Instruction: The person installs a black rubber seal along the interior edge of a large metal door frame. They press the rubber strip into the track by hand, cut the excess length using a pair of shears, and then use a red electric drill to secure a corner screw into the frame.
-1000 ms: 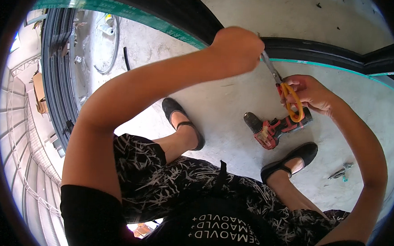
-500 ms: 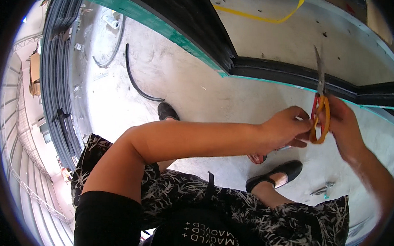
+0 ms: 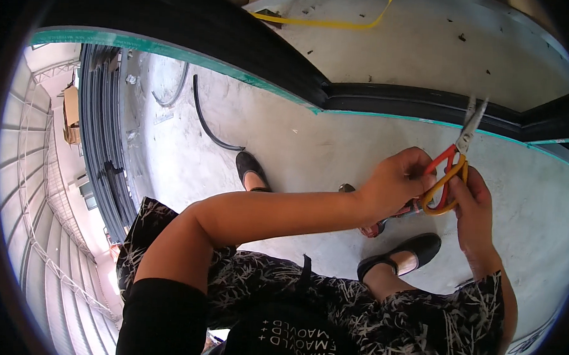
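A pair of scissors [image 3: 465,140] is held in front of me, blades slightly apart and pointing away. Its handles are red and orange. My left hand [image 3: 399,187] is closed at the red handle from the left. On the other side, my right hand [image 3: 473,208] pinches the orange loop with thumb and fingers. Just beyond the blades runs a black frame [image 3: 421,102] with a teal edge strip. Below my left wrist a red and dark tool [image 3: 372,230] lies on the floor, largely hidden by the hand and forearm.
My black shoes [image 3: 414,250] stand on the pale concrete floor [image 3: 298,146]. A curved black strip [image 3: 204,120] lies at the left. Beyond it is a stack of long dark profiles [image 3: 99,138] with a cardboard box [image 3: 71,114]. A yellow strap [image 3: 323,22] crosses beyond the frame.
The scissors have tilted and their blades have parted a little. My left hand has shifted onto the red handle, and my right hand has come lower. The view has moved slightly.
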`<state>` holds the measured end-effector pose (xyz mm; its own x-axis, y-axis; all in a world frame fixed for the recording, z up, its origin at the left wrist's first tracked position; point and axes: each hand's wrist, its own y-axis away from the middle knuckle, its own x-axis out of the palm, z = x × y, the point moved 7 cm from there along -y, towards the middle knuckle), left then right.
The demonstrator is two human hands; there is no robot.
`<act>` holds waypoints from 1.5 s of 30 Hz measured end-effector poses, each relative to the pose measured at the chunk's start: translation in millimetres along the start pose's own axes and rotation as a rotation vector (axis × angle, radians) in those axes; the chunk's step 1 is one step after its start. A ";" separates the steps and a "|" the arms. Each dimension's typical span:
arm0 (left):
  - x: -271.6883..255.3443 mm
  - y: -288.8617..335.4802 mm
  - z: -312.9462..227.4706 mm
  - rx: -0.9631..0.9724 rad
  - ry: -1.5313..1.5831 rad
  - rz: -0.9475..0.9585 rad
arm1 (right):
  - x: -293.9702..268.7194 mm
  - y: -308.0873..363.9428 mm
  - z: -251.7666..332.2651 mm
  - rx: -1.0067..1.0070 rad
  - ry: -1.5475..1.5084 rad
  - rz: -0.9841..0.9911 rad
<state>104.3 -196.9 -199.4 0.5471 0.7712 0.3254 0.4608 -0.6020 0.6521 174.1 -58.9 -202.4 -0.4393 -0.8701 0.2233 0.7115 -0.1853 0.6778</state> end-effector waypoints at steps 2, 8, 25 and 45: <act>4.4 5.1 6.6 -0.239 0.157 -0.099 | 7.1 3.1 7.0 0.010 0.121 0.107; 22.6 9.1 -13.7 -0.207 0.053 -0.049 | -0.1 18.8 9.1 0.047 0.190 0.058; 7.3 17.9 -36.4 -0.138 0.181 -0.193 | -0.2 24.6 -32.4 0.108 -0.877 0.441; -171.3 140.3 -63.8 -0.402 -1.017 -0.422 | 129.2 11.4 -28.8 0.301 -0.154 0.888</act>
<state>30.6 -400.3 -119.9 0.7940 0.2646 -0.5473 0.5852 -0.0889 0.8060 141.2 -186.6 -186.0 0.1113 -0.5626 0.8192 0.6588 0.6589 0.3631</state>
